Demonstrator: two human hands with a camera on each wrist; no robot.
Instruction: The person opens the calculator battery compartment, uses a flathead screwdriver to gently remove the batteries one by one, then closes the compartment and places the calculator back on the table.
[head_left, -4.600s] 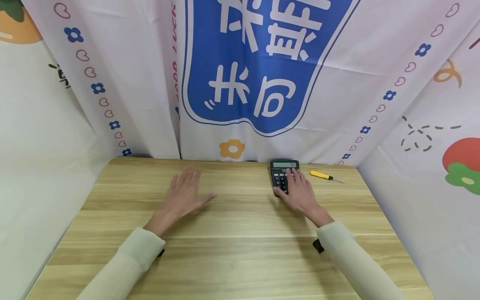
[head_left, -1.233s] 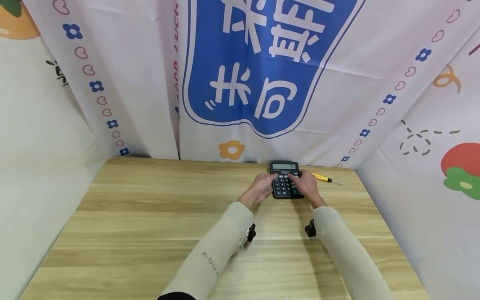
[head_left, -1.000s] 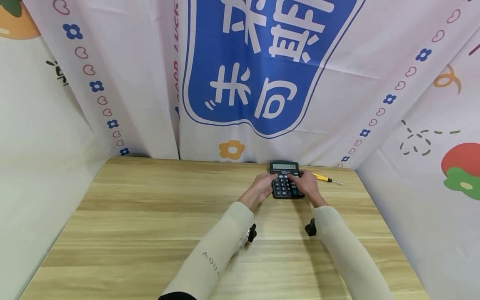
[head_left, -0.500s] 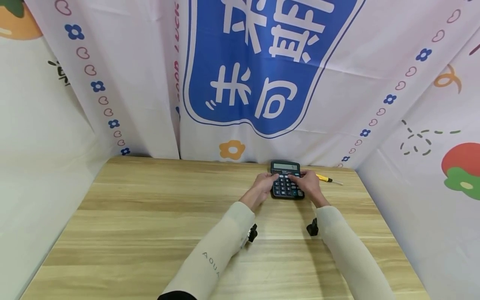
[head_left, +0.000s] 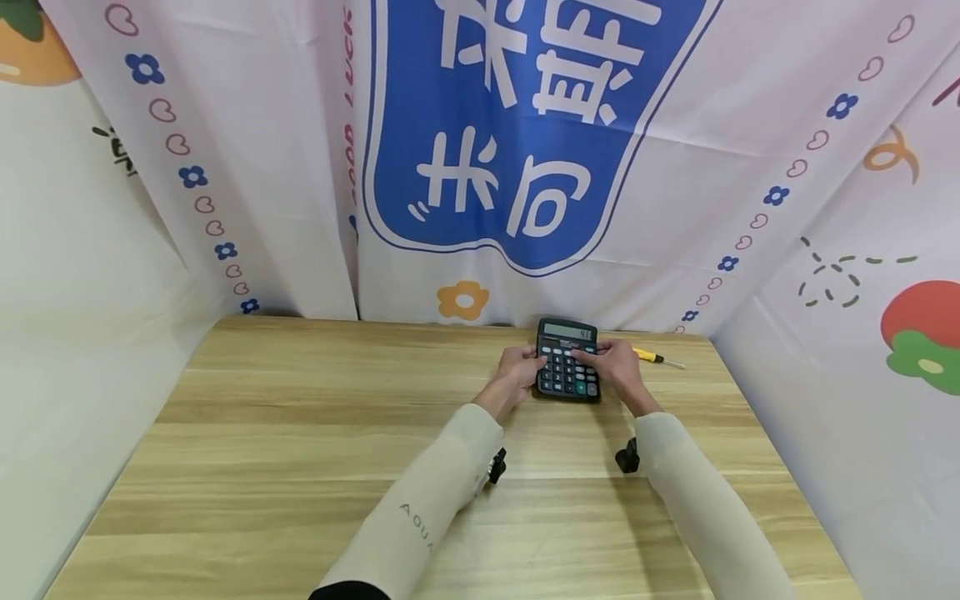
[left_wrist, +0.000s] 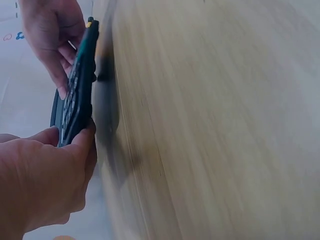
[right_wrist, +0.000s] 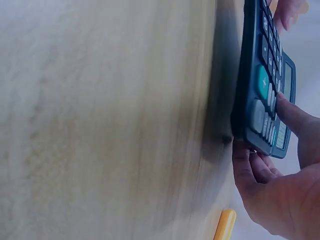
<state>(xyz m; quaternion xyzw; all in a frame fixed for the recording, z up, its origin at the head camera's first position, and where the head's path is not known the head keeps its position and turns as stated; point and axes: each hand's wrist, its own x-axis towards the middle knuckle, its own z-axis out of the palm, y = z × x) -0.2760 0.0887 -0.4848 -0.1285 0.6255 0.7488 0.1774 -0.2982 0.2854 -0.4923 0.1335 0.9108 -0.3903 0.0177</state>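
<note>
A dark calculator (head_left: 562, 371) with a lit display sits between both hands near the table's back edge. My left hand (head_left: 516, 372) grips its left side, thumb on the front face and fingers behind. On the opposite side my right hand (head_left: 619, 368) holds it, with the thumb (right_wrist: 292, 110) across the upper keys and the other fingers underneath. In the left wrist view the calculator (left_wrist: 75, 95) appears edge-on, with a shadow and a narrow gap between it and the tabletop. The fingers beneath it are partly hidden.
Right of the right hand lies a screwdriver (head_left: 660, 359) with a yellow handle, partly covered by that hand. The wooden table (head_left: 300, 450) ends at a printed cloth backdrop (head_left: 465, 300), and white cloth walls stand at both sides.
The left hand came from the left part of the table to the calculator; the right hand moved from over its keys to its side. Just now the calculator shifted slightly left and tilted.
</note>
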